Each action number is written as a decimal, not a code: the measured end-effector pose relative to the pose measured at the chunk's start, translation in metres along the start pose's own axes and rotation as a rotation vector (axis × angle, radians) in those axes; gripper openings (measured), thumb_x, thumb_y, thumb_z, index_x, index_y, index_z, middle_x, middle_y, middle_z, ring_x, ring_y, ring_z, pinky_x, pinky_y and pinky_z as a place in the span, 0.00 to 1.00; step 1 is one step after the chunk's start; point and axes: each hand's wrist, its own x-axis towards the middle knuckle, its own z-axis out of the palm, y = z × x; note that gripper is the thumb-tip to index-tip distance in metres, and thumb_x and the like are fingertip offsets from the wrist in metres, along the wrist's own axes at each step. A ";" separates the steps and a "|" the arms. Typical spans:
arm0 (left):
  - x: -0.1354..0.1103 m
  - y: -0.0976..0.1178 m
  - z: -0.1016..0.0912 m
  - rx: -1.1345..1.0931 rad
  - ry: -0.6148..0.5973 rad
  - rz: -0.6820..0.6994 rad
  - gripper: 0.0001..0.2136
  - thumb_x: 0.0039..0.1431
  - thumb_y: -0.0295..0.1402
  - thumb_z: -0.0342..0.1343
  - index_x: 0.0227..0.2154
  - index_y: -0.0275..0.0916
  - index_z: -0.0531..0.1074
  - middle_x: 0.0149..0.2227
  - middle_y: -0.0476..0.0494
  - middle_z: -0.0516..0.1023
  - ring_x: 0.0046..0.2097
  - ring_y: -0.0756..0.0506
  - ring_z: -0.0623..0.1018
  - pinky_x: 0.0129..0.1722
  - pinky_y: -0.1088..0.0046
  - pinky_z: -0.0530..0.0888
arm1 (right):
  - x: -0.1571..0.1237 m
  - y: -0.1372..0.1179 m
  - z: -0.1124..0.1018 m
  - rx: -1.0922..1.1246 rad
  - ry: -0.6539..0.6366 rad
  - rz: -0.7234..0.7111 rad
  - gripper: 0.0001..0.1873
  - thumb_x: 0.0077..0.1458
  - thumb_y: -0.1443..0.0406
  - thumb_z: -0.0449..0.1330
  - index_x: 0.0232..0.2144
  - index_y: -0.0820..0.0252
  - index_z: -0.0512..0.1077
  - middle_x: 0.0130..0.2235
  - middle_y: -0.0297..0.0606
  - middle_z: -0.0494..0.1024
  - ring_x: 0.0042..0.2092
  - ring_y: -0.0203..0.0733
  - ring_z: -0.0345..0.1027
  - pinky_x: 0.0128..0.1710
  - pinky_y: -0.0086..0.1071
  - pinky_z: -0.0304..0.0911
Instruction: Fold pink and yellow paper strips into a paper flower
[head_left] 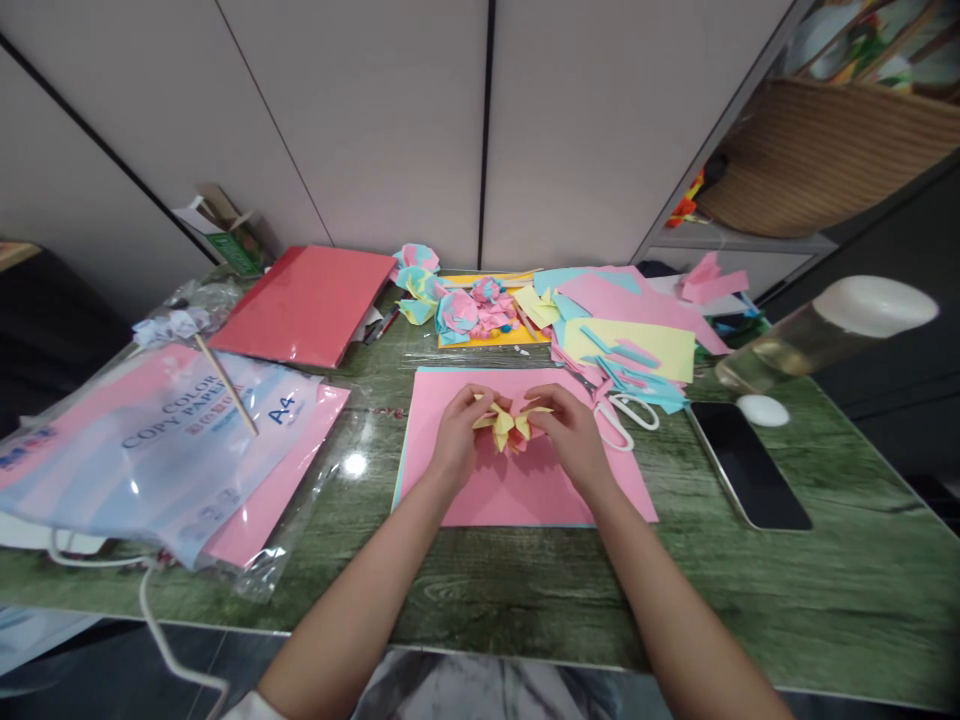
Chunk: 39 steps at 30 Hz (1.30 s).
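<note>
A yellow folded paper flower (510,425) with pointed petals is held between my two hands, over a stack of pink paper sheets (517,495). My left hand (459,428) pinches a petal on its left side. On the opposite side, the fingers of my right hand (566,428) close on another petal. A bit of pink paper shows under and behind the flower, partly hidden by my fingers. White-handled scissors (616,440) lie just right of my right hand, their handles across the stack's edge.
Paper scraps (637,345) and folded paper flowers (472,305) lie along the back. At right are a phone (750,465), a white oval object (763,410) and a clear bottle (795,340). Leftward, a bag of copy paper (172,440) and a red folder (304,305) cover the table.
</note>
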 end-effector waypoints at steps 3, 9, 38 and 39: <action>0.002 -0.002 -0.002 -0.006 0.033 -0.031 0.07 0.47 0.35 0.57 0.25 0.37 0.67 0.28 0.48 0.75 0.26 0.52 0.72 0.26 0.77 0.66 | 0.000 0.002 0.000 -0.087 0.003 -0.008 0.13 0.45 0.69 0.52 0.32 0.56 0.73 0.35 0.34 0.75 0.38 0.40 0.68 0.39 0.33 0.61; 0.007 -0.006 -0.007 -0.046 0.073 -0.143 0.06 0.46 0.33 0.56 0.25 0.35 0.68 0.28 0.46 0.75 0.26 0.51 0.72 0.25 0.77 0.66 | 0.002 0.011 0.000 -0.078 0.010 0.043 0.12 0.45 0.66 0.53 0.32 0.56 0.75 0.36 0.36 0.77 0.37 0.41 0.68 0.39 0.34 0.62; 0.004 0.005 -0.009 0.650 -0.049 0.324 0.16 0.43 0.20 0.49 0.32 0.41 0.76 0.34 0.46 0.77 0.37 0.47 0.73 0.39 0.73 0.67 | 0.002 0.005 0.000 -0.129 -0.038 0.025 0.11 0.44 0.68 0.53 0.28 0.56 0.74 0.33 0.34 0.77 0.37 0.40 0.69 0.39 0.34 0.62; 0.004 0.005 -0.010 0.697 -0.062 0.330 0.14 0.44 0.21 0.51 0.32 0.41 0.76 0.34 0.46 0.77 0.35 0.47 0.74 0.38 0.72 0.67 | 0.002 0.004 0.000 -0.134 -0.034 0.027 0.11 0.44 0.68 0.53 0.28 0.56 0.75 0.34 0.34 0.77 0.37 0.41 0.69 0.39 0.34 0.62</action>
